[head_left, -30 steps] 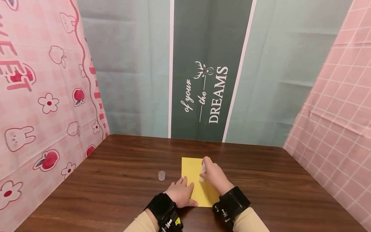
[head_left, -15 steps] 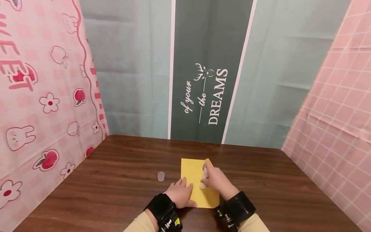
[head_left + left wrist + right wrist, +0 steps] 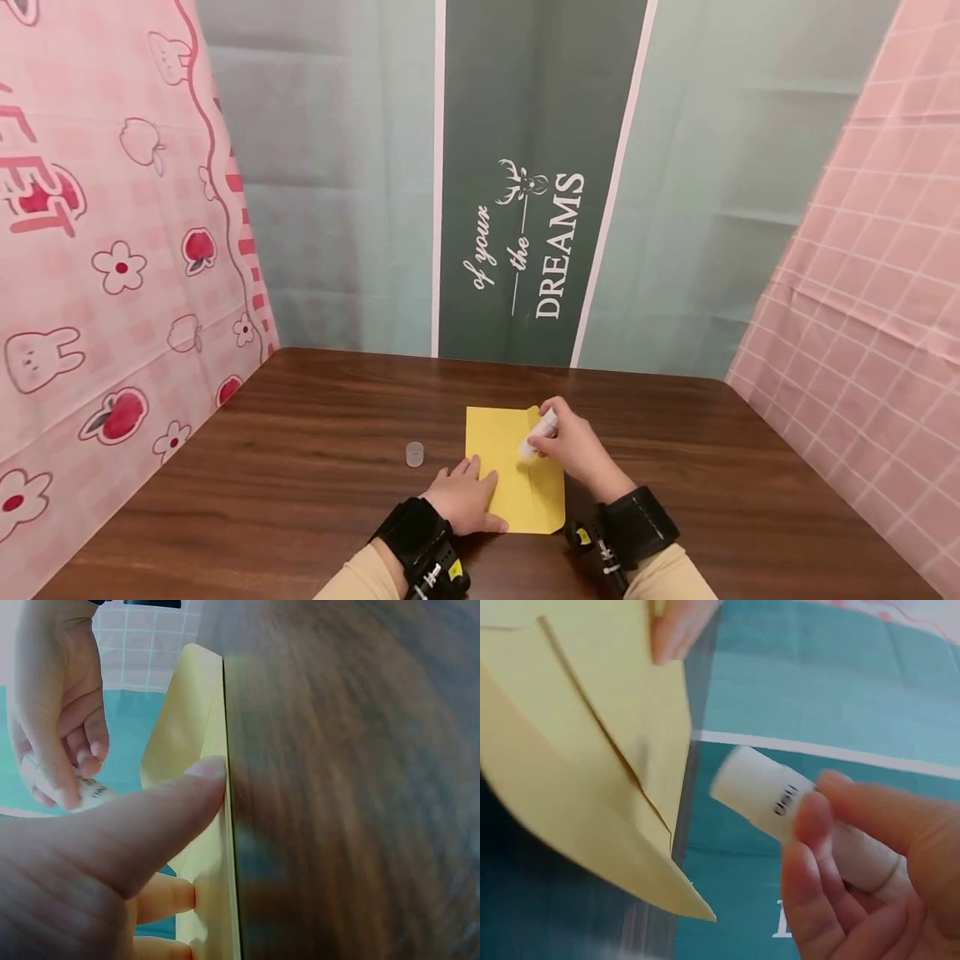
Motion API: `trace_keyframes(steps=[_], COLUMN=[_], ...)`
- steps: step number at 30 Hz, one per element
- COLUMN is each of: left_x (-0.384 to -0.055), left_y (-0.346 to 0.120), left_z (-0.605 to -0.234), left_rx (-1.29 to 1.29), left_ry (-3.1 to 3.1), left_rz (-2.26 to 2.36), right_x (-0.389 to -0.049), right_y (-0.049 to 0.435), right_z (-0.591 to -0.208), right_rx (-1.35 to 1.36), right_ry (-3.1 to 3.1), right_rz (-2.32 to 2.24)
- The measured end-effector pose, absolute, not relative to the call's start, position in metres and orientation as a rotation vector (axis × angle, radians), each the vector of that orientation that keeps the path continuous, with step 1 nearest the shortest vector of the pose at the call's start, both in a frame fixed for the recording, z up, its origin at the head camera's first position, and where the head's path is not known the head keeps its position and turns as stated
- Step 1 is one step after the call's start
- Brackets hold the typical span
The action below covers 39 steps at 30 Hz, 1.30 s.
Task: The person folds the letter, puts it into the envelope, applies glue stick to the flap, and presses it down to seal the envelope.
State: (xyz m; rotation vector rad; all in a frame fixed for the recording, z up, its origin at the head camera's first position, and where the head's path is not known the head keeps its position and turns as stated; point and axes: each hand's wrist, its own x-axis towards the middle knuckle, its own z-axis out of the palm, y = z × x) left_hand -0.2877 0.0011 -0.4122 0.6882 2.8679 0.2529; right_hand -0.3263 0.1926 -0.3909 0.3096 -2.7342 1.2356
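A yellow envelope [image 3: 501, 483] lies on the brown table, its long right-hand flap [image 3: 577, 817] raised along the crease. My left hand [image 3: 461, 497] rests on the envelope's lower left part, fingers spread and thumb near the bottom edge. Between the thumb and fingers of my right hand [image 3: 579, 450] is a white glue stick [image 3: 769, 796] with dark lettering on its side. It is tilted, with its lower end pointing left toward the envelope near the flap crease. The right wrist view shows a gap between that end and the paper.
A small translucent cap [image 3: 414, 454] stands on the table [image 3: 315, 467] left of the envelope. Bare wood surrounds the envelope. Printed cloths hang at the back [image 3: 360, 208], on the left [image 3: 120, 333] and on the right [image 3: 862, 275].
My right hand has shifted slightly right and tilted the glue stick off the paper, while the envelope's flap shows more fully. My left hand has stayed in place.
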Motion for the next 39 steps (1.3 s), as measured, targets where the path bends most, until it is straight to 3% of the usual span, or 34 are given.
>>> trace_keyframes(steps=[6, 13, 20, 32, 39], left_x=[-0.288, -0.289, -0.286, -0.287, -0.287], left_y=[0.0, 0.003, 0.011, 0.007, 0.0], left_z=[-0.413, -0.415, -0.413, -0.409, -0.416], left_rx=[0.692, 0.69, 0.724, 0.714, 0.711], left_ry=[2.877, 2.878, 2.88, 2.905, 2.938], left_rz=[0.264, 0.238, 0.22, 0.272, 0.345], right_x=[-0.32, -0.318, -0.328, -0.342, -0.339], right_y=[0.173, 0.163, 0.167, 0.173, 0.173], right_z=[-0.397, -0.404, -0.403, -0.407, -0.403], right_rx=[0.527, 0.5, 0.344, 0.4, 0.33], right_ry=[-2.861, -2.814, -2.823, -2.722, -2.619], right_rz=[0.863, 0.631, 0.695, 0.699, 1.039])
